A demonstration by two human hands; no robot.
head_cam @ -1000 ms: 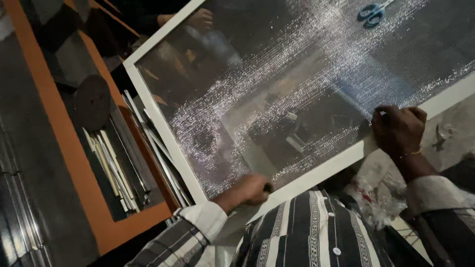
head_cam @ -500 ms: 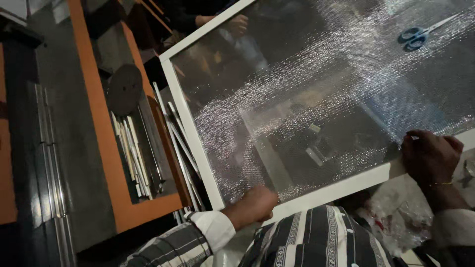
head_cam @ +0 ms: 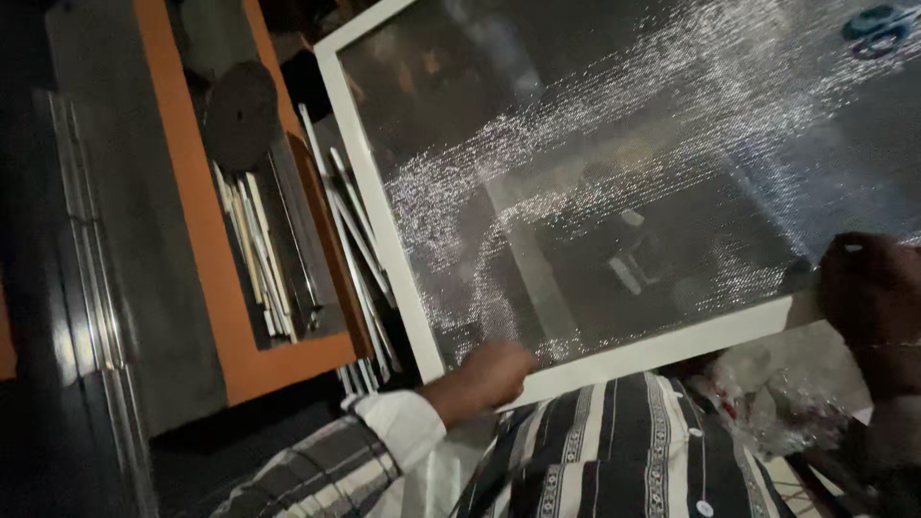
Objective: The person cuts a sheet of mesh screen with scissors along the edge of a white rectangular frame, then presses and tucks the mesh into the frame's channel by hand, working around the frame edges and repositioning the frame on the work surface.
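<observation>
Head view: both hands, left hand (head_cam: 494,372) and right hand (head_cam: 868,288), gripping white frame (head_cam: 662,350); mesh screen (head_cam: 614,173) now nearer, scissors (head_cam: 878,21) shifted rightward.

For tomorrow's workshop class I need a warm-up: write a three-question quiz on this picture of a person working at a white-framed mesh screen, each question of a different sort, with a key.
1. True or false: the left hand rests on the near rail of the white frame.
2. Which lies on the mesh screen at the far right? A) blue-handled scissors B) hammer C) tape roll
3. Fill in: beside the frame, the orange-edged tray holds a dark round ____ and long pale strips.

Key: 1 true; 2 A; 3 disc. The right hand grips the same near rail.
</observation>
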